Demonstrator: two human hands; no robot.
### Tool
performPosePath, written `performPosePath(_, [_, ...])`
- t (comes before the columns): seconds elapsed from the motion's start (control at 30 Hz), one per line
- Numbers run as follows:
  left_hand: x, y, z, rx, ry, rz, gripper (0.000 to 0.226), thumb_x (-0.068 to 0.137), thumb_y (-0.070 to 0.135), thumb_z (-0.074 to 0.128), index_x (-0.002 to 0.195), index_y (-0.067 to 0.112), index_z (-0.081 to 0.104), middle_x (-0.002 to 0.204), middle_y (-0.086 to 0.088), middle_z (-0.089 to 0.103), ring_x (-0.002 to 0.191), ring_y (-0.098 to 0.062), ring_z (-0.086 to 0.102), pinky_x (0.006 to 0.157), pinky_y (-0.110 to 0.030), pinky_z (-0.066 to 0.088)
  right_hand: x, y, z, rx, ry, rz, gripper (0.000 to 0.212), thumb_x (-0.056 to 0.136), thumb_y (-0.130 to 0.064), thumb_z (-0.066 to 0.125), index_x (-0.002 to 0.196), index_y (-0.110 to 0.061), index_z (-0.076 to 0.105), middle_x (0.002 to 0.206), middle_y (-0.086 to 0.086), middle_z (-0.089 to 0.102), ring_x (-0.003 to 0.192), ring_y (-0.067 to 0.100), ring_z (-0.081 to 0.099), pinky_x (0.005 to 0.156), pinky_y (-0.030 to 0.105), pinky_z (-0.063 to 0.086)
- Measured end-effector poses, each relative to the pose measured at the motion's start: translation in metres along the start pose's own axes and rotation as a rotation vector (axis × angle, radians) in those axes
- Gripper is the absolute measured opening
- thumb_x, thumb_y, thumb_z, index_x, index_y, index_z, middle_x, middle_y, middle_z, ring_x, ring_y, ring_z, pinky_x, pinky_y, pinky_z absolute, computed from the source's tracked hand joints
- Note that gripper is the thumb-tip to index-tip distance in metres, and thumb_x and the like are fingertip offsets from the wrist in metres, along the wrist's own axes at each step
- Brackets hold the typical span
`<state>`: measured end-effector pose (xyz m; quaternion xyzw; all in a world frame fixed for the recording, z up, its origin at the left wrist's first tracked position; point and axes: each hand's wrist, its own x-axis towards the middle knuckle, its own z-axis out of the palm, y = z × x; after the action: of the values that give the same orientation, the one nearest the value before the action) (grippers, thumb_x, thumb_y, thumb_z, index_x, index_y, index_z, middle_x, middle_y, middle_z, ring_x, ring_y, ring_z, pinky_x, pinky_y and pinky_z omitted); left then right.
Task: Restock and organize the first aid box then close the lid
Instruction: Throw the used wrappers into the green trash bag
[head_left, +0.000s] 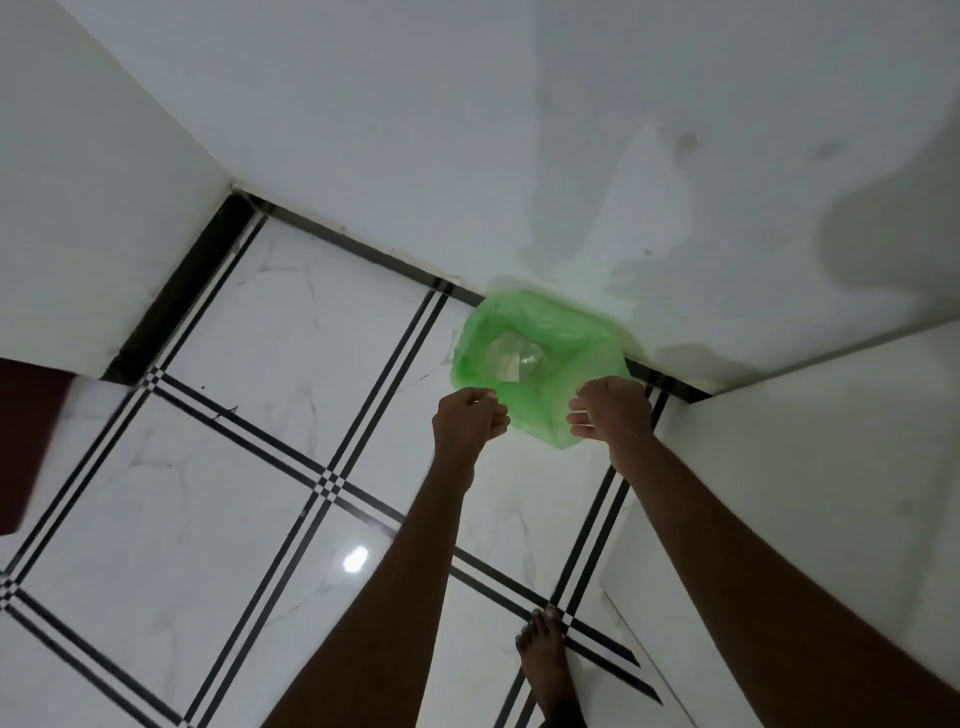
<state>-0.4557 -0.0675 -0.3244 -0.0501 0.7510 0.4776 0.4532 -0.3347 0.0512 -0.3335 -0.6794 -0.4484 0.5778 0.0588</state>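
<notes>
In the head view, the landmark is a bin lined with a green bag (537, 364), standing on the tiled floor (208, 467) against the white wall (467, 130). Some clear or pale scraps (511, 358) lie at the bottom of the bag; what they are I cannot tell.

The left hand (470, 415) hovers over the bin's near left rim with fingers curled and fingertips pinched together; something small and pale may be between them, but it is too small to be sure. The right hand (610, 410) hovers over the near right rim, loosely curled and half open, with nothing visible in it. A bare foot (545, 660) stands well short of the bin.

The first aid box is nowhere in view, so its state cannot be read. This looks like discarding waste, a side step; judging by that, restocking, organizing and closing the lid may all remain.
</notes>
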Motion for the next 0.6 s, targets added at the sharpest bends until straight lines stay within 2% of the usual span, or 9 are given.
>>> performPosePath(0.13, [-0.062,0.037,0.014,-0.002,-0.062,0.077,0.022,0.094,0.014,0.057,0.109,0.003,0.070,0.096,-0.022,0.075,0.088,-0.030,0.074,0.082,-0.039,0.062,-0.066,-0.038,-0.032,0.074,-0.024,-0.140,0.011,0.086,-0.016,0.057,0.080,-0.013,0.065,0.084,0.017,0.075,0.066,0.026,0.072,0.063,0.039,0.061])
performPosePath(0.3, [-0.170,0.087,0.051,-0.022,-0.158,0.211,0.021,0.097,0.015,0.055,0.106,0.009,0.072,0.096,-0.015,0.076,0.092,-0.027,0.074,0.083,-0.037,0.061,-0.174,-0.066,-0.125,0.107,0.030,-0.349,0.013,0.091,-0.020,0.057,0.089,-0.016,0.069,0.081,0.005,0.075,0.067,0.018,0.073,0.063,0.037,0.061])
performPosePath(0.43, [-0.259,0.106,0.095,-0.033,-0.284,0.288,0.022,0.098,0.014,0.053,0.108,0.007,0.072,0.099,-0.016,0.076,0.089,-0.024,0.074,0.081,-0.034,0.060,-0.235,-0.062,-0.214,0.162,0.084,-0.451,0.013,0.090,-0.021,0.057,0.092,-0.019,0.069,0.081,0.002,0.075,0.069,0.017,0.072,0.064,0.038,0.060])
performPosePath(0.6, [-0.355,0.095,0.171,0.009,-0.420,0.339,0.024,0.099,0.013,0.052,0.110,0.003,0.071,0.101,-0.020,0.075,0.089,-0.026,0.072,0.080,-0.034,0.060,-0.278,-0.029,-0.332,0.216,0.157,-0.473,0.013,0.093,-0.017,0.055,0.091,-0.019,0.068,0.081,0.002,0.074,0.068,0.018,0.072,0.066,0.038,0.060])
